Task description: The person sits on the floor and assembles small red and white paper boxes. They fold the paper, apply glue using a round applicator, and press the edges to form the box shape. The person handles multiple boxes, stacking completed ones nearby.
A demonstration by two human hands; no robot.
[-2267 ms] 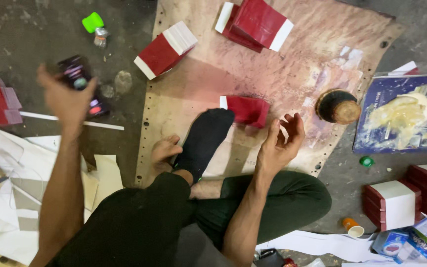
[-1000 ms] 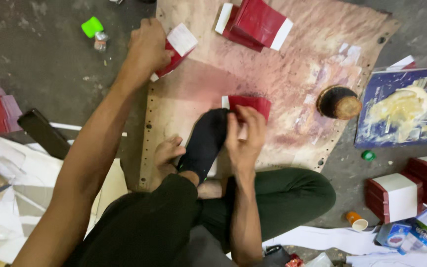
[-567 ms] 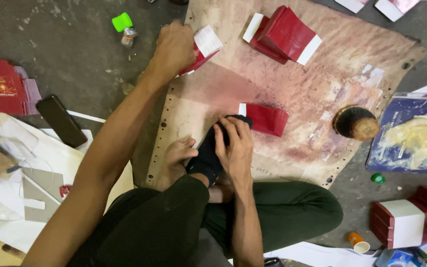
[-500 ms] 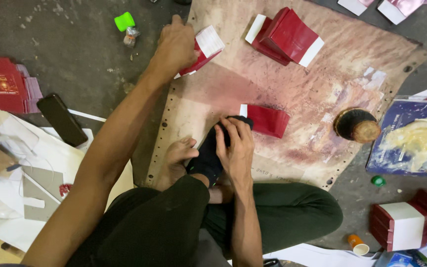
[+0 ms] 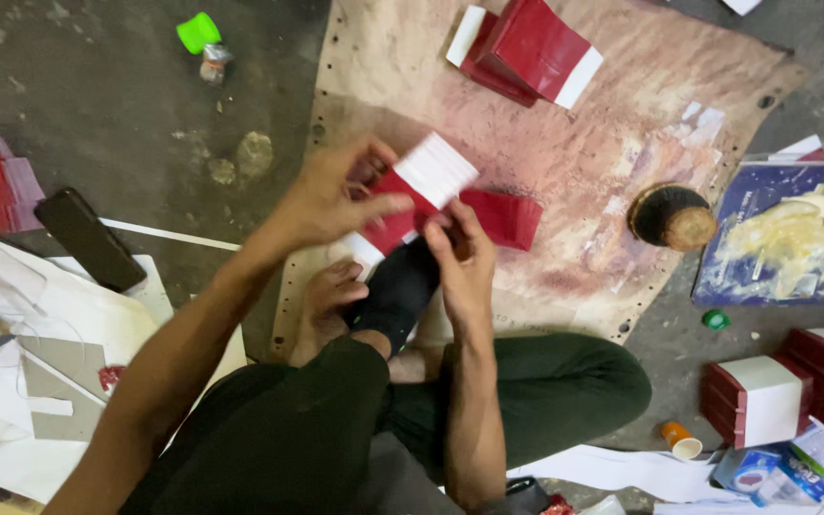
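My left hand (image 5: pixel 331 195) holds a flat red and white cardboard piece (image 5: pixel 422 186) above the brown stained board (image 5: pixel 565 153). My right hand (image 5: pixel 460 257) touches the piece's lower right edge with its fingertips. Just right of it a folded red card piece (image 5: pixel 507 217) lies on the board. Below the hands are my bare foot (image 5: pixel 331 296) and my black-socked foot (image 5: pixel 398 291), with my legs crossed in dark trousers.
A stack of red and white covers (image 5: pixel 531 48) lies at the board's far end. A round dark brush or pad (image 5: pixel 671 215) and a blue sheet with glue (image 5: pixel 789 238) are right. A black phone (image 5: pixel 90 238) and white papers (image 5: pixel 11 324) are left. Red boxes (image 5: pixel 765 396) stand lower right.
My left hand has brought the red and white piece from the board's far left back toward me. My right hand left the red card on the board and met the piece.
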